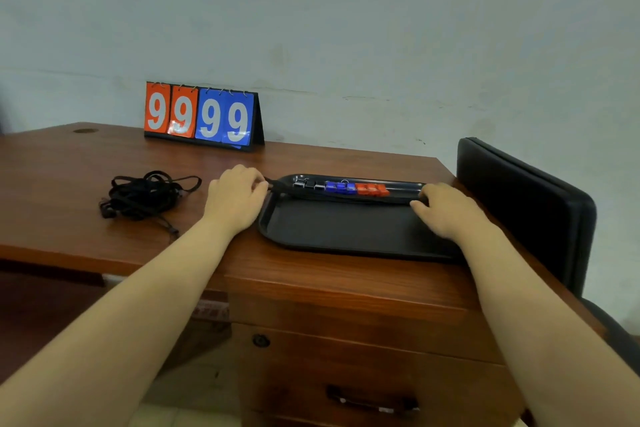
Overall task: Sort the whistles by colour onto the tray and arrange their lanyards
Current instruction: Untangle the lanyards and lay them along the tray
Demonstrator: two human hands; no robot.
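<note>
Head view: the whistles sit in one row along the far rim of the black tray (346, 222). The black whistles (308, 183) are nearest the left hand (235, 199), the blue whistles (341, 187) are in the middle, and the red whistles (372, 189) are toward the right hand (446, 210). The row's long axis runs from one hand to the other, and the hands bracket it at the tray's two far corners. The left hand has its fingers curled and seems to pinch a black strap (273, 185) that leads from its fingertips onto the tray's corner. The right hand lies knuckles-up with its fingers bent down at the far right rim; whether it grips the rim, a cord or nothing cannot be told. By colour the sorting looks done, so the lanyards are probably what remains. The tangled pile of black lanyards (145, 196) lies on the bench (104, 156) outside the left hand, well apart from the tray. The left hand is much the nearer one to it; the right would have to cross the whole tray. Beyond the left hand stands a flip scoreboard (201, 116), and a black padded chair back (519, 204) stands just past the right hand.
</note>
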